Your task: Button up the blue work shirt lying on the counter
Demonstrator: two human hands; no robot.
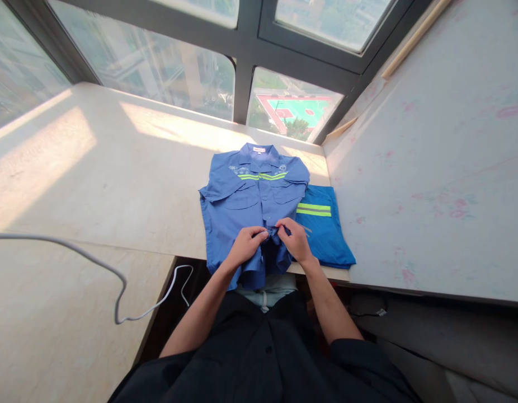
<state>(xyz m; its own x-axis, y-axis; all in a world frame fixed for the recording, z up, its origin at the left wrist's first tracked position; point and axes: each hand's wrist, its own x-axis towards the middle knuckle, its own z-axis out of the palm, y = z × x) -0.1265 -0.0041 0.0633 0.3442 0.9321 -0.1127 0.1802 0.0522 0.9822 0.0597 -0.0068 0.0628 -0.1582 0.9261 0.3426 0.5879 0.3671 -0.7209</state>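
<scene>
A blue short-sleeved work shirt (246,207) with yellow-green reflective stripes lies face up, collar toward the window, its hem hanging over the sill's front edge. Its upper front is buttoned. My left hand (247,244) pinches one front edge below the last fastened button. Opposite it, my right hand (293,239) is closed on the other front edge, and the cloth bunches between my fingertips. Any button there is hidden by my fingers. Partly under the shirt on the right lies a brighter blue folded garment (326,238) with a similar stripe.
The pale windowsill (158,184) runs left beneath the grey-framed window (246,56). A flowered wall (431,184) bounds the right side. Across the left surface curves a grey cable (91,257), its thinner white end (175,280) dropping into the dark gap beside my left arm.
</scene>
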